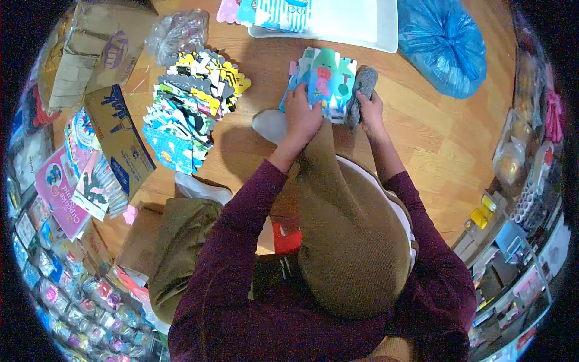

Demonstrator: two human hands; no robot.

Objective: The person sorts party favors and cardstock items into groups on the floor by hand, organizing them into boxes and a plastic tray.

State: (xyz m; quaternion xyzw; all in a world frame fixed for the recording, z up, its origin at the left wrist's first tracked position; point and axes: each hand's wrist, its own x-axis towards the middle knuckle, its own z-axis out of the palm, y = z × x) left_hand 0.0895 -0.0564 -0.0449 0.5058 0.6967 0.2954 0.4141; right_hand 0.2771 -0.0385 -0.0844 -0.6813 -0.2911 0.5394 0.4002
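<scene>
Nearest are the purple sleeves (238, 232) & a bent leg (350, 241) in brown trousers, set between the two arms, prob. b/c the person sits low and works over the floor (434, 157). The left hand (304, 113) pinches a small pack of coloured cards (329, 75) at its lower left, thumb at the face & fingers bent at the edge; this grip, I think, is for holding the pack together w/o covering much of the print. The right hand (370, 108) pinches a grey cloth (364, 81) btwn thumb & fingers, just beside the pack's right edge, maybe so that it can act there w/o letting go. So the pack lies btwn the hands, reaching beyond the left fingertips, w/ the cloth on its right. If the pack rests on the leg or hangs above the floor, I cannot tell. To the left, a heap of cut-out cards (181, 114) lies fanned on the floor, prob. for easy reach. Farther, a white tray (386, 27) stands w/ more printed cards (283, 15) at its left end, & a tied blue bag (443, 51) sits right of it, perhaps put aside for free working room.
</scene>
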